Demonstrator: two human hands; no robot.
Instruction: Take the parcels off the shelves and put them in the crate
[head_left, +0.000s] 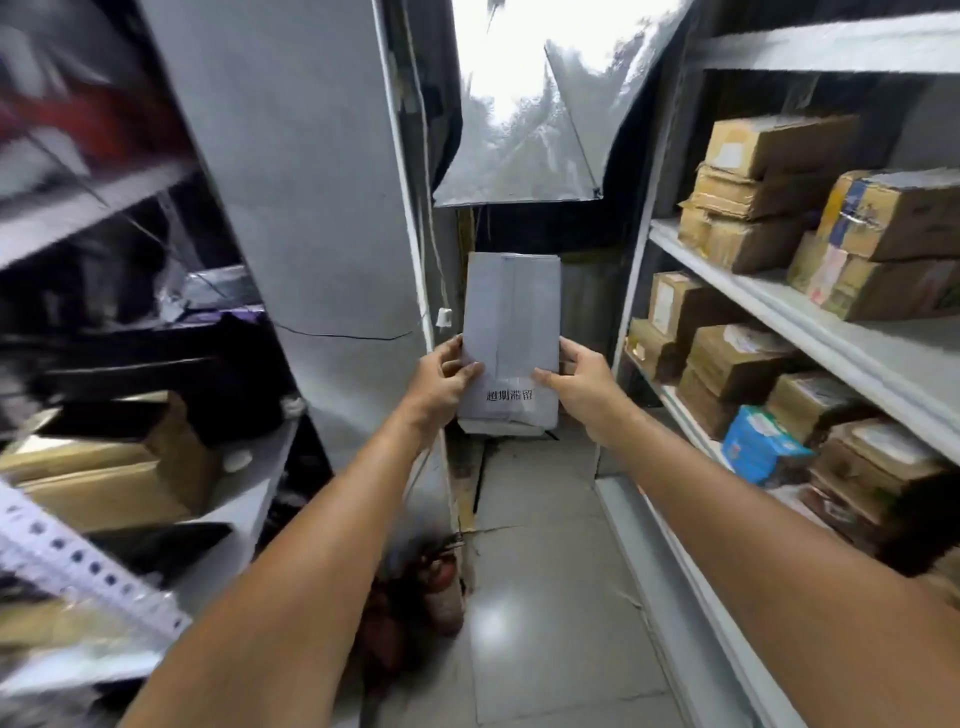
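A flat grey parcel (511, 322) with black printed characters near its lower end is held upright in front of me, in the aisle between two shelf units. My left hand (441, 382) grips its lower left edge, thumb on the face. My right hand (574, 382) grips the lower right edge the same way. Both arms reach forward from the bottom of the view. No crate is in view.
White shelves (810, 317) on the right carry several brown cardboard boxes and a blue box (761, 447). The left shelves (249, 478) hold brown boxes and dark items, blurred. A grey panel (311, 208) stands left of the aisle. Grey floor tiles (540, 597) run ahead; red extinguishers (410, 597) sit low.
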